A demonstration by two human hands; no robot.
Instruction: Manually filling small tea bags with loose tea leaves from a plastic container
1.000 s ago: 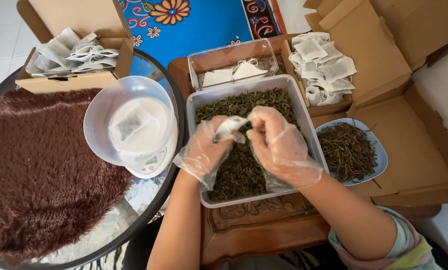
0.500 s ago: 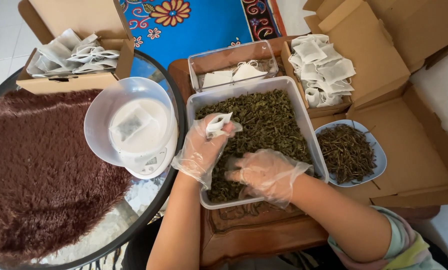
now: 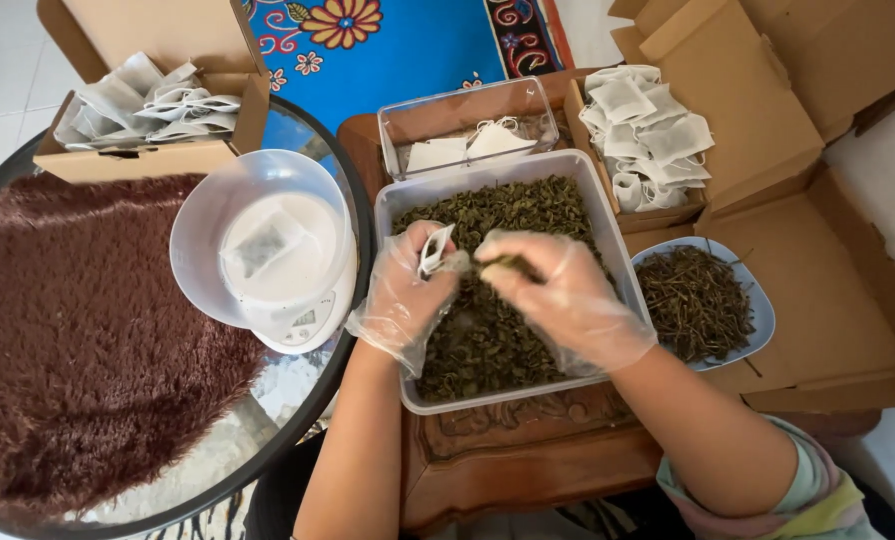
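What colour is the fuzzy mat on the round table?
The fuzzy mat is dark reddish-brown, seen best in the head view.

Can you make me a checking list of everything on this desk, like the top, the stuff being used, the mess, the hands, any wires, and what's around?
Surface: carved wooden table; round glass table beside it with a brown furry mat.
Job's things: clear tub of dried green leaves; small white filter bag.
Clutter: kitchen scale with a clear bowl holding a filled bag; cardboard boxes of empty bags; small clear tub; blue dish of brown twigs.
Grippers: left hand, gloved, holds the filter bag open; right hand, gloved, pinches leaves beside it.
Cables: nothing seen.
Surroundings: blue flowered rug; white floor tiles.
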